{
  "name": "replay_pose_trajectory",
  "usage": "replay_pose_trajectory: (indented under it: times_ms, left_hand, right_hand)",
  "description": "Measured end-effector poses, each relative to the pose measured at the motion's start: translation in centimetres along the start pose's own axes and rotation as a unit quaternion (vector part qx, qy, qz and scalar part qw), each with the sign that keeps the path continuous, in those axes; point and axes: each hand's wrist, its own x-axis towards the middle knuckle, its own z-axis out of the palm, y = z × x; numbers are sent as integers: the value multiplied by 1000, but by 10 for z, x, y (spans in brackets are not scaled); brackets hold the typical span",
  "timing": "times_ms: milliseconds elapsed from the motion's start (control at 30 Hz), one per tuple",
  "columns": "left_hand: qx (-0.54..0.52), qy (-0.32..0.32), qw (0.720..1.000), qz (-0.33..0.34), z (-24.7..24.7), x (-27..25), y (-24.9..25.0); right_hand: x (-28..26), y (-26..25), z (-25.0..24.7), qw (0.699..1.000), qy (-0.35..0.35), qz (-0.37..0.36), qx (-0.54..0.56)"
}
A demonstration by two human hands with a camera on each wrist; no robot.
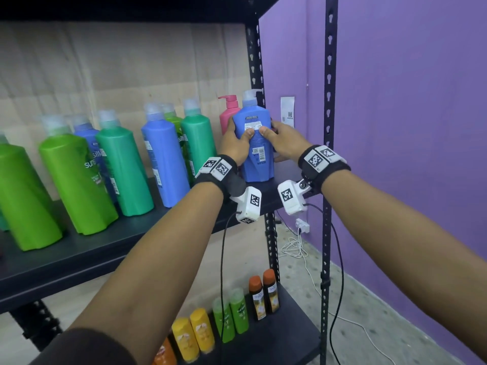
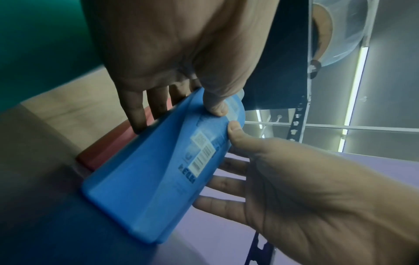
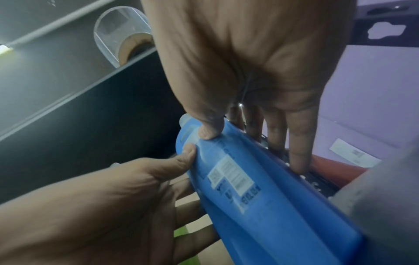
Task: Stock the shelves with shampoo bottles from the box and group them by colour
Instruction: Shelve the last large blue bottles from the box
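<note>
1. Purple wall (image 1: 411,127) on the right; black metal shelving (image 1: 79,259) ahead, brown board behind it.
2. Nearest, on the lower shelf (image 1: 290,325): small yellow (image 1: 193,330), green (image 1: 232,312) and orange bottles (image 1: 263,293) standing in pairs.
3. At the right end of the upper shelf: blue shampoo bottle (image 1: 254,143) standing upright, barcode label facing near.
4. Left hand (image 1: 234,144) clasping its left side, thumb on the label, fingers round the far face.
5. Right hand (image 1: 283,142) clasping its right side likewise.
6. Just behind, on the left: pink pump bottle (image 1: 229,114).
7. Further left along the shelf: large green (image 1: 73,180), teal (image 1: 123,167) and blue bottles (image 1: 164,156), mixed.
</note>
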Motion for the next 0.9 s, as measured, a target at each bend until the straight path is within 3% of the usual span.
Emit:
replay_pose_trajectory:
  times_ms: [333,533,667,900]
  left_hand:
    - [40,8,998,-42,2,12,-1]
    - [93,18,995,-15,2,-2,-6]
    - [93,-37,995,-20,-1,-13,-3]
    - [131,-38,991,-4,-9,-42,-5]
  right_hand:
    - [16,5,10,999,7,28,36]
    - [12,24,24,996,40,6,-74]
    - [0,37,34,997,31,-25,-73]
    - [-18,45,39,989,36,-74,-120]
